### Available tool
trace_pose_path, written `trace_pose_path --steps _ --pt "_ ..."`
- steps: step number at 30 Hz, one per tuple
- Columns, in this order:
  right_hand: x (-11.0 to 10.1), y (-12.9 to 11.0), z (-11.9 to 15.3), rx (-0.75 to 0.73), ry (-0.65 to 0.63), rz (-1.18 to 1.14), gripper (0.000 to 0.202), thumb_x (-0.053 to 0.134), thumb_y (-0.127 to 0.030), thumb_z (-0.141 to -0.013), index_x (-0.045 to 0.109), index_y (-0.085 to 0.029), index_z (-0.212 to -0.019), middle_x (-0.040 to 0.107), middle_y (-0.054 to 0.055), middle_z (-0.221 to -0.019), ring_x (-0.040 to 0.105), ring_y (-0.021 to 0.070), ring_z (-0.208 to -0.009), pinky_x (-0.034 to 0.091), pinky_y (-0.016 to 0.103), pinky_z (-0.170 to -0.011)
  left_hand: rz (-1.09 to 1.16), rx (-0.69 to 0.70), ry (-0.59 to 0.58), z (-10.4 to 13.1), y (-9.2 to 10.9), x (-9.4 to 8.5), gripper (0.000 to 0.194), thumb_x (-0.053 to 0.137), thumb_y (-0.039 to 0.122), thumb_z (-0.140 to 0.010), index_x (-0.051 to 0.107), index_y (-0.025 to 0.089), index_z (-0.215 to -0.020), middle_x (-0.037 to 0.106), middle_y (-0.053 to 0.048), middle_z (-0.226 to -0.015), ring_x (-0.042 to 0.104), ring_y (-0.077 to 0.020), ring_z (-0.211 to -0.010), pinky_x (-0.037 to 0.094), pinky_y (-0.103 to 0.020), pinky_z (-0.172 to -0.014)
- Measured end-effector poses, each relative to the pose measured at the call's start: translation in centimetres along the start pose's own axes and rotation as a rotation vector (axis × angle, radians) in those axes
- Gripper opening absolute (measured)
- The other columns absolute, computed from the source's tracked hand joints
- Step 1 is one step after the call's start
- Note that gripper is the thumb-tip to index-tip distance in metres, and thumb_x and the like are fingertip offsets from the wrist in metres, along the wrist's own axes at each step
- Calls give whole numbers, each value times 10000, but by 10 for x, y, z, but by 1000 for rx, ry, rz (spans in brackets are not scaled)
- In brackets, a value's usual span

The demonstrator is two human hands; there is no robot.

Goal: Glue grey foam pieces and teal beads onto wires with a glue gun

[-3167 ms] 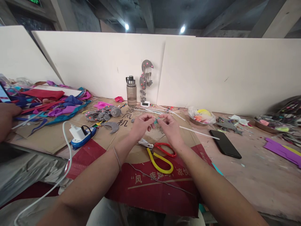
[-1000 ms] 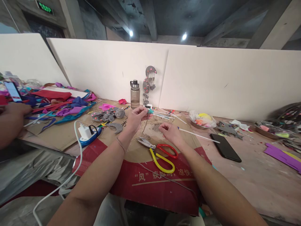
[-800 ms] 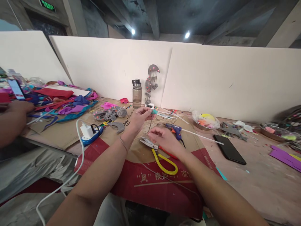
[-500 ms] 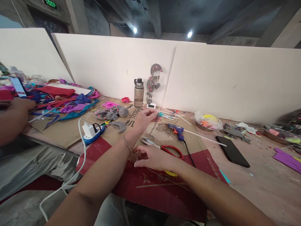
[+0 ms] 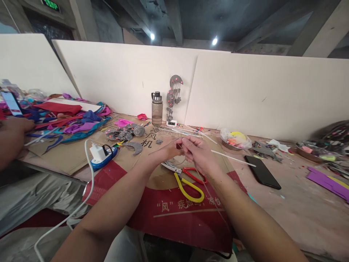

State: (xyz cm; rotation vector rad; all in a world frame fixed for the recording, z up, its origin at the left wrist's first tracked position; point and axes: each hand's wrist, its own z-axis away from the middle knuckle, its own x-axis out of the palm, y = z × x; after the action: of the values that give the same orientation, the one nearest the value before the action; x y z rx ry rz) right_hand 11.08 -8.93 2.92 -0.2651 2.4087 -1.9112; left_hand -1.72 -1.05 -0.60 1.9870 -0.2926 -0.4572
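Both hands meet near the centre of the frame, above the cardboard (image 5: 177,227). Right hand (image 5: 197,151): thumb and forefinger pinched together, with a thin grey cord (image 5: 206,186) trailing from it toward lower right. Left hand (image 5: 174,147): fingers curled in against the right fingertips; their opening and any grip are hidden (the right hand covers most of them). Scissors (image 5: 194,199) lie just below the hands, blades toward upper left, yellow handle loop over the red print, red loop beside the right wrist. The cardboard's near edge crosses the lower centre, above the person's lap; the scissors lie well inside it. Room on the left is bounded by a blue power strip (image 5: 103,160) with a white plug (image 5: 97,153), whose white cable (image 5: 91,183) drops past the table's front edge. Beyond the hands: grey crescent (image 5: 134,147), water bottle (image 5: 157,111) upright, and small digital clock (image 5: 171,123) near the foot of the white boards (image 5: 117,80), which limit reach at the back. Right side: a translucent stick (image 5: 234,158) runs from behind the right hand onto the black phone (image 5: 263,173); a stretch of tabletop (image 5: 294,211) separates the phone from the purple sheets (image 5: 327,182) near the right edge. Another person's hand (image 5: 16,134) is at the left edge, beside the cloth heap (image 5: 71,116), well apart from the working hands.
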Motion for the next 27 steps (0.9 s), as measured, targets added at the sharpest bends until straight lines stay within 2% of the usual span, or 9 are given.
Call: trace_pose_path --steps 1,4,7,10,12,15,20,23,27 --pt "-6 -1 -3 -6 59 -29 334 673 -497 -720 642 -186 -838 395 -82 -546 267 44 -404 224 209 -385 -81 33 -139 1 1 0 82 667 109 -574 678 188 -592 654 -1 -625 551 -142 -602 445 -232 -561" --pt "-25 -1 -10 0 217 -72 373 708 -504 -656 626 -185 -831 391 -89 -533 232 34 -390 189 202 -367 -310 130 -371 5 10 -3 133 616 113 -613 699 216 -624 641 8 -592 519 -121 -553 417 -218 -539" --pt "-42 5 -17 52 309 -74 373 711 -490 -626 610 -182 -810 397 -93 -523 221 27 -378 171 193 -358 -327 92 -492 12 28 -10 111 645 147 -654 720 217 -694 655 -3 -602 574 -130 -558 428 -214 -533" --pt "-51 14 -22 109 370 -59 313 696 -439 -640 603 -175 -780 393 -96 -495 220 25 -358 162 187 -346 -95 -38 -509 17 42 -17 107 662 266 -747 724 195 -799 704 -52 -675 662 -173 -614 508 -258 -589" --pt "-54 20 -25 130 391 -35 276 678 -413 -664 603 -168 -767 391 -95 -483 224 25 -349 165 183 -338 80 -33 -399 18 46 -21 148 695 316 -751 707 175 -792 707 -70 -689 675 -183 -602 535 -278 -579" --pt "-58 27 -28 134 421 24 250 649 -400 -703 609 -162 -767 386 -91 -484 228 25 -343 174 180 -332 353 65 -105 15 45 -27 223 773 350 -687 661 164 -737 686 -46 -666 648 -150 -525 513 -232 -476" --pt "-73 37 -33 151 393 265 220 596 -381 -780 622 -162 -777 416 -69 -506 283 40 -357 203 190 -347 787 123 303 4 46 -42 191 763 258 -723 597 163 -725 656 20 -630 612 -58 -509 456 -97 -422" --pt "-78 36 -30 218 159 438 236 582 -383 -811 644 -160 -769 439 -57 -525 333 49 -388 243 195 -380 1025 84 489 -2 49 -54 123 633 224 -854 589 166 -755 652 36 -625 616 -21 -533 452 -39 -458" --pt "-68 22 -16 229 -404 473 314 594 -451 -829 697 -154 -835 543 -25 -614 453 73 -540 370 196 -510 1052 88 581 -12 38 -67 113 636 211 -855 596 156 -766 658 35 -635 639 -27 -559 479 -49 -498"
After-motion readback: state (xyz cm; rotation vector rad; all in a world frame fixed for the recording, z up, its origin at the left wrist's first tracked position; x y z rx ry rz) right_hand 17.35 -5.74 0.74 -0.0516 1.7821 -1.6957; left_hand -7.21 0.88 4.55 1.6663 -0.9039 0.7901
